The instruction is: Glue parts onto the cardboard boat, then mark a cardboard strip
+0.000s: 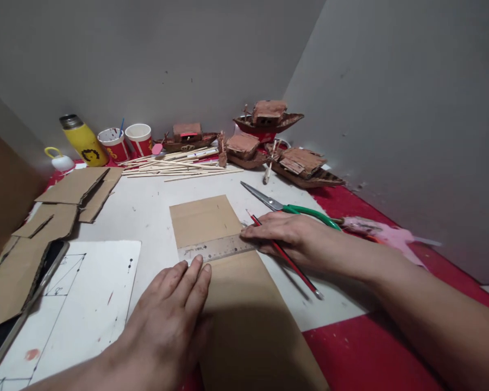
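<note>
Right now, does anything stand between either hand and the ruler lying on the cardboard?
Nothing visible does. The right hand is at the right end of the ruler, holding a pencil; the left hand has its fingertips at the near edge. The scissors lie beyond the ruler.

The card (252, 309) is a plain brown strip lying flat, its long sides running from the bench's (350, 353) near edge toward the far edge (short dark marks show near its far end). The clear ruler (218, 248) lies flat across it, nearly parallel to the bench's far edge. The red-and-black pencil (290, 263) slants, its point toward the bench's far left corner, its metal-capped end toward the near right.
</note>
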A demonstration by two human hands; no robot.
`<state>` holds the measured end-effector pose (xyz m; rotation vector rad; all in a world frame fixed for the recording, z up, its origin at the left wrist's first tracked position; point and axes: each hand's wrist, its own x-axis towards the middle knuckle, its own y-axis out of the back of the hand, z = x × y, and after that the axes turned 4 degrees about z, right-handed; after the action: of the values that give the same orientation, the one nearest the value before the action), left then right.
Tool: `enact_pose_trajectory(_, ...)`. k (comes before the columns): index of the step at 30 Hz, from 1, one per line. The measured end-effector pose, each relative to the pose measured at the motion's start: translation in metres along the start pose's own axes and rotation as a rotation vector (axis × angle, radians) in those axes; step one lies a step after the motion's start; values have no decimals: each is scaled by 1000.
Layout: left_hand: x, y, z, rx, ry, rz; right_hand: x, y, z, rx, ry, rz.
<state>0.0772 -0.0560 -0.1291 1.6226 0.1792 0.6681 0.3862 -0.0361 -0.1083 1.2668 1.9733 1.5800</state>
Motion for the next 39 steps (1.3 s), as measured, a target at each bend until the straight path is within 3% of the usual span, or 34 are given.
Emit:
enact_pose_trajectory(5, 4, 0, -5, -34, -27, 48, 2, 11, -12, 20, -70, 18)
enact_pose_trajectory(9, 6, -1, -5, -36, -52, 80, -7, 15, -37, 159, -221, 300)
enact_pose_trajectory(15, 6, -2, -6, -22, -77, 103, -18, -19, -59, 559, -332, 490)
enact_pose_trajectory(19, 5, -3, -7, -11, -79, 105, -15, -41, -56, 657, -490, 466)
enact_pose_trajectory(24, 6, -3, -8, 16, -106, 119, -13, -47, -55, 662, -581, 463)
enact_pose_trajectory(39, 6, -5, -10, -8, -105, 132, -7, -41, -57, 410, -509, 392)
